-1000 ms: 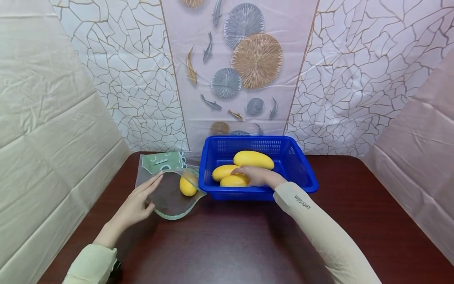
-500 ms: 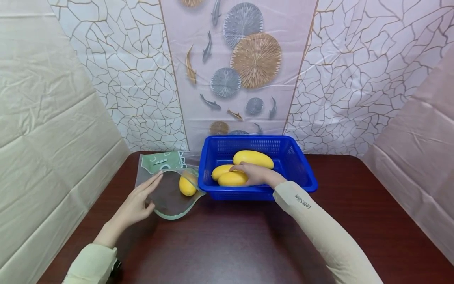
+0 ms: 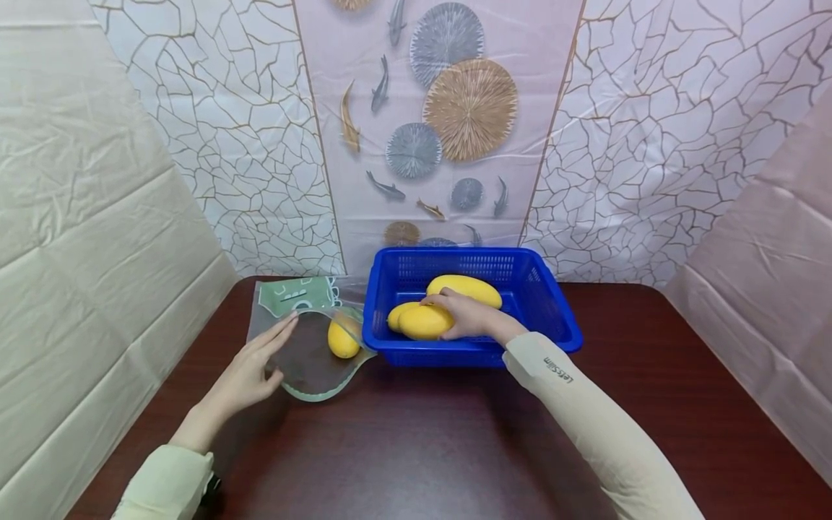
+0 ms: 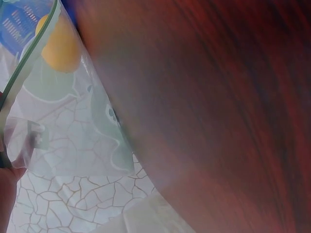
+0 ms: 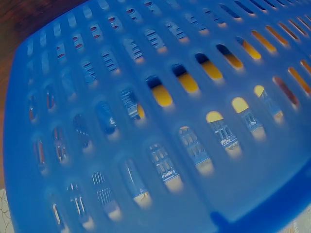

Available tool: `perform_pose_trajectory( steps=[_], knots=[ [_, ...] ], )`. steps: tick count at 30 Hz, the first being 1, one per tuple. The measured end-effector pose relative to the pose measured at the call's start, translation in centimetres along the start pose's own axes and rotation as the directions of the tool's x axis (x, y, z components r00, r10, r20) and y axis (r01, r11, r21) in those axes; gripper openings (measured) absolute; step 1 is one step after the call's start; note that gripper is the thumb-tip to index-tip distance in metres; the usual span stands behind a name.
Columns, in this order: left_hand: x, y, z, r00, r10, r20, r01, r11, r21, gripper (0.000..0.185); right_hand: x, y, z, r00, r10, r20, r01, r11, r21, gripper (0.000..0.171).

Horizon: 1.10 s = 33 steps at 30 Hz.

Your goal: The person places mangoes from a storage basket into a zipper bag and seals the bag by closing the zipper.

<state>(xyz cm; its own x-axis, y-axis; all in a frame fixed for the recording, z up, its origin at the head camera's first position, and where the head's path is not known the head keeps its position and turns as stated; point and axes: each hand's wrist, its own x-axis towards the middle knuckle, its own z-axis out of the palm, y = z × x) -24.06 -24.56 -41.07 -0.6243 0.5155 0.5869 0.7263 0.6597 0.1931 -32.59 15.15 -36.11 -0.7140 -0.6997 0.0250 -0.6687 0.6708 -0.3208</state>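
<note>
My right hand is inside the blue basket, gripping a smooth, oval, mango-like yellow fruit from its right side. Another yellow fruit lies mostly hidden behind it, while a longer one rests farther back. To the left, a clear zip bag with a green print has its mouth spread. Straight fingers of my left hand touch the upper rim, with the thumb near the lower rim. A yellow fruit sits inside the bag; the left wrist view shows this bagged fruit through the film.
The dark brown table lies under everything. The bag's right edge meets the basket's left side. A patterned cloth hangs behind. In the right wrist view the slotted basket wall covers most of the frame, with yellow showing through slots.
The fruit in my right hand has risen slightly and shifted a little left, covering more of the fruit behind it. The left hand and bag look unmoved.
</note>
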Motion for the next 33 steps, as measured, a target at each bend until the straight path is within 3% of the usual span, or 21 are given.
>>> perform_pose_trajectory(
  steps=[7,17,27,33],
  knots=[
    [0.05,-0.02,0.01,1.000,0.005,0.004,-0.005,1.000,-0.002,0.088,-0.33,0.01,-0.02,0.997,-0.041,-0.064,0.041,0.999,-0.001,0.065],
    [0.21,-0.15,0.05,1.000,0.025,-0.002,-0.025,1.000,0.003,0.088,-0.54,0.01,-0.05,0.993,-0.010,-0.121,0.007,1.000,-0.025,0.066],
    [0.01,0.02,-0.06,1.000,-0.016,0.013,0.016,1.000,-0.015,0.089,-0.10,-0.07,0.39,0.991,-0.014,-0.136,0.007,0.999,-0.051,0.068],
    [0.26,-0.16,-0.12,1.000,0.001,0.006,-0.001,1.000,-0.016,0.087,-0.34,-0.38,0.10,0.989,0.013,-0.145,-0.017,0.999,-0.031,0.066]
  ],
)
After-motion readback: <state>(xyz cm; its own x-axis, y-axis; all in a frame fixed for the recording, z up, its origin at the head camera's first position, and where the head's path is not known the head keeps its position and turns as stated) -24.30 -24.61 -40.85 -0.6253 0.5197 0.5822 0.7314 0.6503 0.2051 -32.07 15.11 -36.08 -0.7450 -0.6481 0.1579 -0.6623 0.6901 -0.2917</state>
